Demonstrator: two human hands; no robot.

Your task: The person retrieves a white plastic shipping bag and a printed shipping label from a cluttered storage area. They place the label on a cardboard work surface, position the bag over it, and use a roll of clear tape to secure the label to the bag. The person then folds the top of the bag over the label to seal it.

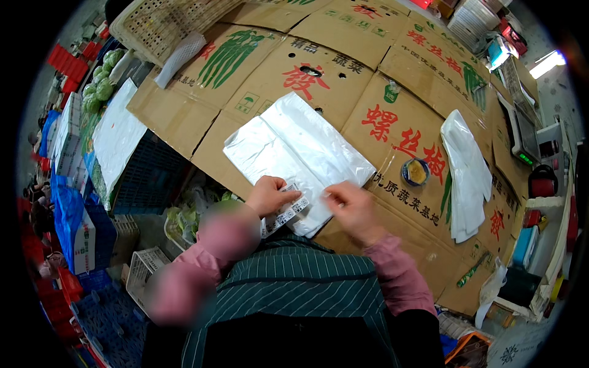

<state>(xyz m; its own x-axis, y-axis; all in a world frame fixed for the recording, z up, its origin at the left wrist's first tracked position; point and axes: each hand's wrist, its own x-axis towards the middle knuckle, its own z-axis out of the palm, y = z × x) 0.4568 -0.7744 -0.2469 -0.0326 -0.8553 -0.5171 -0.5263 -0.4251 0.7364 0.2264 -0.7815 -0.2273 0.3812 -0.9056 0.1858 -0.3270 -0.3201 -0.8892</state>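
Observation:
My left hand (270,195) grips a strip of white printed labels (283,211) over the near part of a stack of flat white plastic bags (294,147). My right hand (348,205) is closed in a pinch at the stack's near right part; what is between its fingertips is too small to make out. The bags lie on a work surface covered with flattened cardboard (239,86). Right of them are a small round container with yellowish contents (416,172) and another bundle of white bags (466,178).
A cream plastic basket (147,24) stands at the back left, near wrapped green vegetables (101,86). Crates (147,276) stand low at left. A scale (515,129) is at the right edge. A green-handled tool (471,270) lies on the cardboard at the near right.

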